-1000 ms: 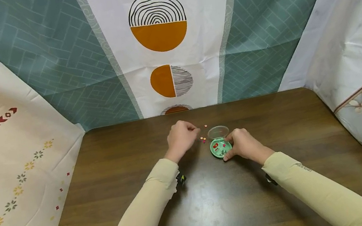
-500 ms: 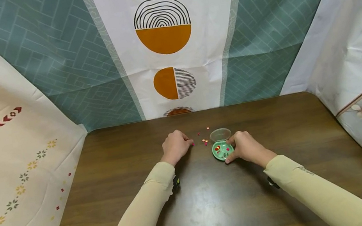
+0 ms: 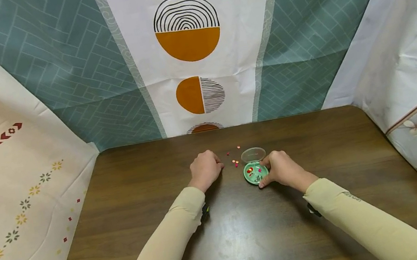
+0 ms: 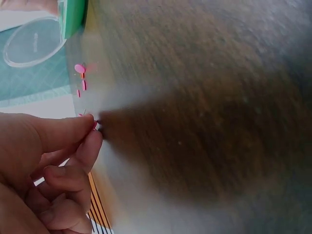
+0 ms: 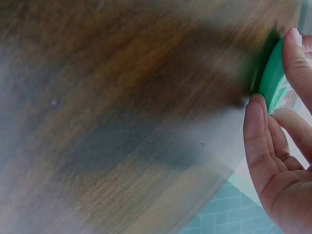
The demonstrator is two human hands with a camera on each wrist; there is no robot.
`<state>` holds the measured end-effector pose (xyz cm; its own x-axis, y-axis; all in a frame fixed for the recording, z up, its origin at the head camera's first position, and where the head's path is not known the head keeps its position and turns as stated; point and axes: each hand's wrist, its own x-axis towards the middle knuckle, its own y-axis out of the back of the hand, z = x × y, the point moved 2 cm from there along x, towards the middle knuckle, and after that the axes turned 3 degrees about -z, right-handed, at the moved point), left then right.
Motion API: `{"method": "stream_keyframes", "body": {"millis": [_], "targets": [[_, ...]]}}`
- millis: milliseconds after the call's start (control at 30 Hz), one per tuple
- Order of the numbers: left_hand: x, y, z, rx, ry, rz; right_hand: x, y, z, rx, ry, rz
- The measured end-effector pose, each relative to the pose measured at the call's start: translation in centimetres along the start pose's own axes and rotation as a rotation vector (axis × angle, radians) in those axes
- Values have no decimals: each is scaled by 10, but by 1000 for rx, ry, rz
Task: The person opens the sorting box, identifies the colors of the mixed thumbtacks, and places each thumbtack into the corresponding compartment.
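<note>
My left hand is low over the table, left of the loose tacks. In the left wrist view its thumb and forefinger pinch a small pink thumbtack, mostly hidden by the fingertips. Several flat-headed pink and orange thumbtacks lie beyond the fingers. My right hand grips the rim of a round green case with thumb and fingers. The case's clear lid stands raised at the back. Red and pink pieces and small dark ones lie in its divided inside.
The brown wooden table reaches back to a hanging patterned cloth. A single orange tack lies farthest back, left of the lid. Pale cloths flank the table.
My left hand has come back left and down to the table, its fingertips closing on a pink tack there. The right hand keeps its grip on the green case.
</note>
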<state>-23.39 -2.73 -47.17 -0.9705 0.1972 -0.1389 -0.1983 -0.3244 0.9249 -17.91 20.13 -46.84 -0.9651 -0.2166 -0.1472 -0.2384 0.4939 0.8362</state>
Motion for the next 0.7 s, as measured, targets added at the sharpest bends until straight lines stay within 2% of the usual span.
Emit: {"method": "stream_keyframes", "body": {"millis": [433, 600, 700], "targets": [[-7, 0, -5, 55, 8, 37, -3, -2, 0, 4, -13, -4], [-9, 2, -7, 57, 11, 66, -3, 0, -1, 7, 1, 6], [-10, 6, -8, 37, 23, 57, -2, 1, -1, 9, 12, 10]]}}
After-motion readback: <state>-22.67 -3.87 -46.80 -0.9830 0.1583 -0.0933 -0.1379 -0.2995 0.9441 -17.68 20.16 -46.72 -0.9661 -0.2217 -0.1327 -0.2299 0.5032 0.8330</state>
